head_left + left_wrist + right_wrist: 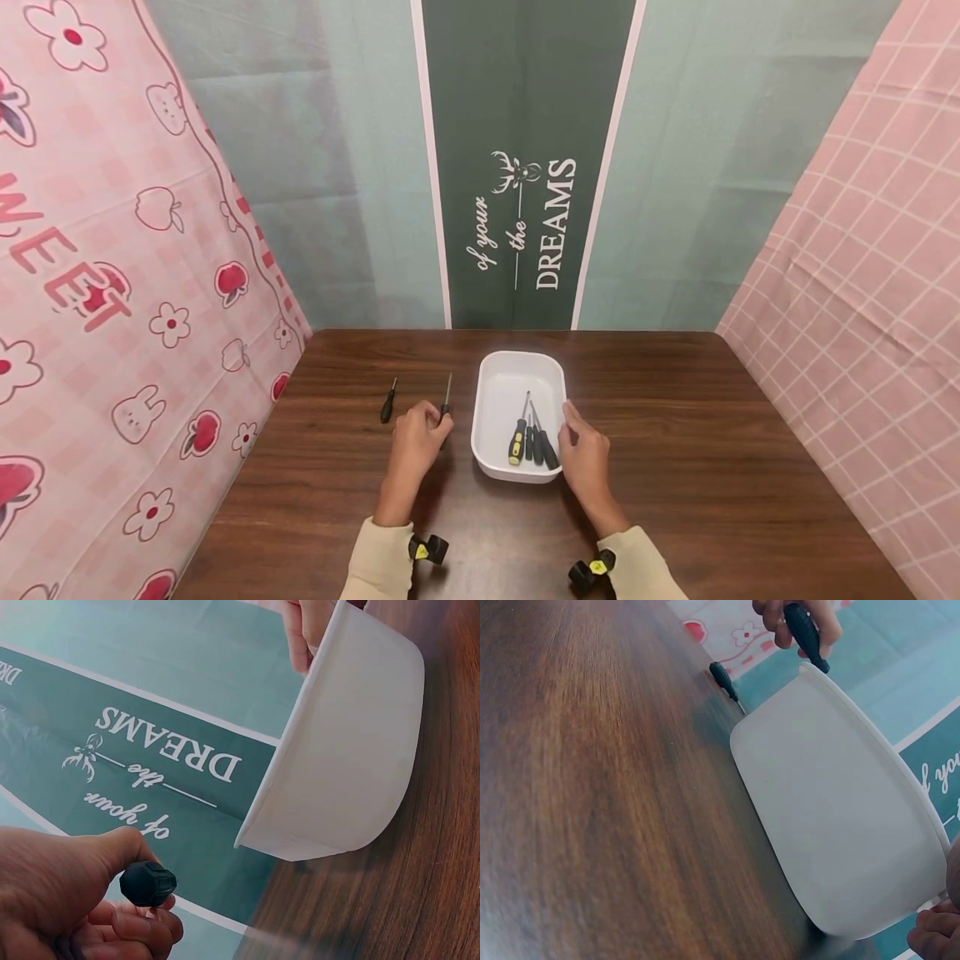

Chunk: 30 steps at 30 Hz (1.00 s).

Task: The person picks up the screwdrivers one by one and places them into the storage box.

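My left hand (417, 437) pinches the dark handle of a screwdriver (446, 408) between thumb and fingers, left of a white tray (483, 392). Its metal shaft points away from me in the head view. The left wrist view shows the handle's butt end facing the camera. My right hand (587, 454) grips the tray's right rim between thumb and fingers. Inside the tray lie a yellow-and-black screwdriver (517, 442) and several black-handled screwdrivers (537, 446), bunched at the near right. Another dark screwdriver (387, 407) lies on the table, left of my left hand.
The brown wooden table (720, 450) carries the tray near its middle. Behind its far edge hangs a green cloth (525, 100) with white lettering. Pink cloths hang at the left (150, 275) and right (870, 250). Each wrist wears a small black camera mount.
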Available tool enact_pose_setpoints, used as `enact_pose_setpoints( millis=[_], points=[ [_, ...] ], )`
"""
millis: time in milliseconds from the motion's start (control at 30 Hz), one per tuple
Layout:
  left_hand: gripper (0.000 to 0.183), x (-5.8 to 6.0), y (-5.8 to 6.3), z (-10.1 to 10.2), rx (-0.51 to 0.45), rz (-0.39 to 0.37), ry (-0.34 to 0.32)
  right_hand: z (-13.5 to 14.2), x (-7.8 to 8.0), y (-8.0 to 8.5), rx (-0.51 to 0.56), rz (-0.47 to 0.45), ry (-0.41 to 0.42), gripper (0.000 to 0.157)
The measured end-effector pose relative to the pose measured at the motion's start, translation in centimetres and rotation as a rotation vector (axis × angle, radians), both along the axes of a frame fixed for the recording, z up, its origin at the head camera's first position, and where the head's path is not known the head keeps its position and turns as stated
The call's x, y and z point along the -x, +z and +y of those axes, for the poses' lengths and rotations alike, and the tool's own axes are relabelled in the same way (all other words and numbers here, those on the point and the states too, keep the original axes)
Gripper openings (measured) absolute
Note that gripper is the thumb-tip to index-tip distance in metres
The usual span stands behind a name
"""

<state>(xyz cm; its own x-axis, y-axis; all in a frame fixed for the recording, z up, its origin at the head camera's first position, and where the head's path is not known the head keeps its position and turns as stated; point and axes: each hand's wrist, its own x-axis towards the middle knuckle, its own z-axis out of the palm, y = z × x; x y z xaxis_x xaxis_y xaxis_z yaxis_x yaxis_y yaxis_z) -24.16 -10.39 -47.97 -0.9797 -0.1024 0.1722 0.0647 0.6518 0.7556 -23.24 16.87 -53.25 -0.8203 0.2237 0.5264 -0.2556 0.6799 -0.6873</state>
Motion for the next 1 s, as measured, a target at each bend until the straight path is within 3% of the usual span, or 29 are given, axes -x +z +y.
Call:
enact_pose_setpoints(
  millis=[367, 600, 1000],
  points=[
    [0.015, -0.2, 0.6, 0.4, -0.011, 0.009, -0.005, 0.0, 0.1, -0.2, 0.004, 0.022, 0.004, 0.036],
    [0.015, -0.3, 0.8, 0.6, -0.009, 0.014, -0.008, 0.0, -0.1, 0.0, 0.008, -0.018, 0.008, 0.036],
    [0.016, -0.3, 1.2, 1.3, -0.032, 0.025, -0.028, -0.1, 0.0, -0.1, 0.005, 0.016, 0.002, 0.036]
  ],
)
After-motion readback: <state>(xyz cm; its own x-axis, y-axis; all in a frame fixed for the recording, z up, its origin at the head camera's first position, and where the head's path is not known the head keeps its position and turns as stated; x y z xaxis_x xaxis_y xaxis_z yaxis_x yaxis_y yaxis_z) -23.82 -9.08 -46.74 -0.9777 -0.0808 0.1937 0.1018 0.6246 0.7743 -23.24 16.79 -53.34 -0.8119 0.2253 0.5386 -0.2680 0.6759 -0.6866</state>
